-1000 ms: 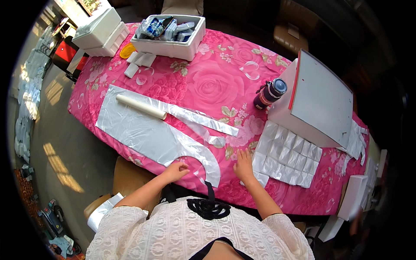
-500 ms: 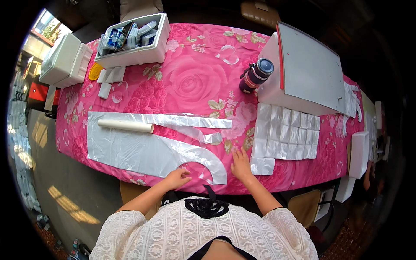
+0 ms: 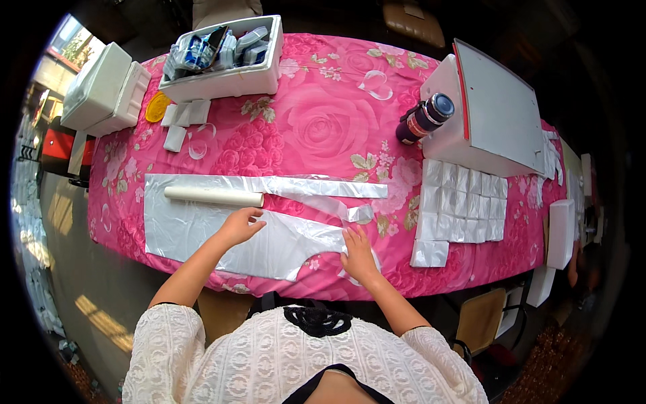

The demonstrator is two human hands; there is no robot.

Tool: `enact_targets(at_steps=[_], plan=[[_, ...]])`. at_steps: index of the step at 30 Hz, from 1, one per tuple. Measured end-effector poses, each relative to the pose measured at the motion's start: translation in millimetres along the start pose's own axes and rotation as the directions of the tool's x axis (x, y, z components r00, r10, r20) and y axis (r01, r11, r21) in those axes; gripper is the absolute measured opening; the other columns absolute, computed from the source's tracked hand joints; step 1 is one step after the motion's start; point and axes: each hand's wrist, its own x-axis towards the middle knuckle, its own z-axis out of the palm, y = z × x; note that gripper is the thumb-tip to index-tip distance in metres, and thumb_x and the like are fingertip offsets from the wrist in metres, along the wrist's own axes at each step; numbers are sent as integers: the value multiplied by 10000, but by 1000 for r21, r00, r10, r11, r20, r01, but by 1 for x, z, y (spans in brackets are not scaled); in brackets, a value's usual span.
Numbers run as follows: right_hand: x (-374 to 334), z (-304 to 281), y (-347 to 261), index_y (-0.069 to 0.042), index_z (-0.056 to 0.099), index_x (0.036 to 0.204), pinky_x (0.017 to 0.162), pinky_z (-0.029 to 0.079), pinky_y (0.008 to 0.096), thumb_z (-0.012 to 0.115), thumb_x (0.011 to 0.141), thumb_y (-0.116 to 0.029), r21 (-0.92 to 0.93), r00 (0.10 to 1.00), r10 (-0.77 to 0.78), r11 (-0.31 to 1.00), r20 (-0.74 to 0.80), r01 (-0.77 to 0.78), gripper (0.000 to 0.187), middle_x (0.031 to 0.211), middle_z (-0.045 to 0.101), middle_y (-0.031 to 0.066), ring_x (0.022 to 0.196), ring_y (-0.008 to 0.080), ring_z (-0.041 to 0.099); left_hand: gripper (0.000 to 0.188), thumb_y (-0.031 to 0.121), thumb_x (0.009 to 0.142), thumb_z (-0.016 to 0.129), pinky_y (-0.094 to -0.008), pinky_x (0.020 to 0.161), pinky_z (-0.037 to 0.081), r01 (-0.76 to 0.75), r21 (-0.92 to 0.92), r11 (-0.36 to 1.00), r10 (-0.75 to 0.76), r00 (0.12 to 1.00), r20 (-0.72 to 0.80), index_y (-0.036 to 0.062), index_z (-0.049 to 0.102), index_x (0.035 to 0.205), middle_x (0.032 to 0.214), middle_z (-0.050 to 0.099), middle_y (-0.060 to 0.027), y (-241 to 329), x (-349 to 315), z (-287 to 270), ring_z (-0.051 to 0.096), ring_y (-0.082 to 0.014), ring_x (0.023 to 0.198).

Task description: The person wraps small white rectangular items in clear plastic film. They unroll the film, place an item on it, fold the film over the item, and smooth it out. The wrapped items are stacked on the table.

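A thin, whitish plastic sheet [image 3: 202,229] lies flat in front of me, with long strap-like strips running to the right. Across its far part rests a white tube [image 3: 214,196]. My left hand [image 3: 241,227] is over the sheet just below the tube's right end, its fingers loosely bent and apart, holding nothing visible. On the near strip of the sheet lies my right hand [image 3: 359,256], fingers stretched out and pressing down. That strip's end is partly hidden beneath it. Several folded white plastic packets [image 3: 464,202] are laid in rows to the right.
A foam box [image 3: 222,85] full of small packages stands at the far left, near more foam boxes [image 3: 101,94], a yellow lid [image 3: 157,107] and a few folded packets [image 3: 176,137]. At right, a dark flask [image 3: 425,118] stands by a large white box [image 3: 501,108]. A pink floral cloth [image 3: 323,121] covers the table.
My left hand has moved forward over the sheet, toward the tube. My right hand has come left onto the near strip, which has shifted away from the table's front edge. The view has turned slightly.
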Motion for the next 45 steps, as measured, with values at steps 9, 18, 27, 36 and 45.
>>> enact_targets(at_steps=[9, 18, 27, 36, 45], plan=[[-14, 19, 10, 35, 440, 1176, 1003, 284, 416, 588, 667, -70, 12, 998, -41, 999, -45, 41, 541, 1214, 434, 197, 1208, 381, 307, 453, 284, 765, 634, -331, 795, 464, 199, -65, 978, -183, 963, 196, -5, 545, 1102, 1043, 594, -170, -35, -128, 37, 593, -245, 930], [34, 15, -21, 44, 425, 1183, 981, 307, 406, 595, 695, -85, 29, 969, -208, 976, -133, 214, 533, 1188, 454, 206, 1153, 373, 367, 492, 247, 752, 638, -334, 820, 455, 229, -54, 972, -226, 972, 60, -31, 512, 1137, 1074, 575, -183, -70, -177, -12, 574, -269, 966], [179, 39, -105, 61, 416, 1208, 877, 416, 317, 537, 800, -152, 697, 984, 66, 698, 167, -165, 476, 1155, 524, 176, 1051, 241, 519, 428, 218, 755, 637, -338, 821, 454, 115, 16, 993, -112, 984, -141, -21, 542, 1097, 1088, 570, -166, -152, -145, -130, 572, -256, 970], [419, 137, -206, 16, 459, 1119, 673, 446, 270, 526, 847, -151, 844, 818, 336, 108, 466, -525, 327, 1025, 564, 112, 856, 169, 555, 388, 193, 767, 627, -328, 793, 453, -20, -136, 990, 11, 998, -66, 2, 544, 1094, 1068, 577, -143, -211, -40, -193, 579, -235, 952], [527, 174, -256, -110, 586, 838, 507, 312, 250, 607, 800, -281, 766, 743, 466, 191, 480, -614, 176, 744, 573, 7, 589, 114, 476, 378, 212, 776, 615, -323, 801, 448, -43, -329, 943, 12, 995, -95, 0, 544, 1081, 1080, 570, -140, -240, 23, -234, 573, -231, 969]])
